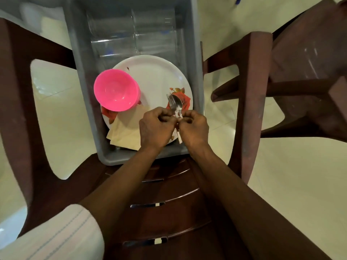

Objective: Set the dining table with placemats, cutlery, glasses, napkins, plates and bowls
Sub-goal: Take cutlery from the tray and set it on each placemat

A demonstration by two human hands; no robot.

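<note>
A grey plastic bin (90, 117) sits on a dark brown chair seat (165, 207). Inside it lies a white plate with red roses (157, 79), with stacked pink bowls (116, 90) on its left side and beige napkins (125, 128) at its near edge. Clear glasses (135, 32) lie at the bin's far end. Above the plate's right side, my left hand (156, 126) and my right hand (193, 126) both pinch a bundle of metal cutlery (175, 105), a fork and spoon whose heads point away from me.
Brown chair arms (246, 102) rise on both sides of the bin. A second brown chair (308, 76) stands to the right. Pale tiled floor (293, 175) surrounds the chairs. A white object (33, 17) shows at the top left.
</note>
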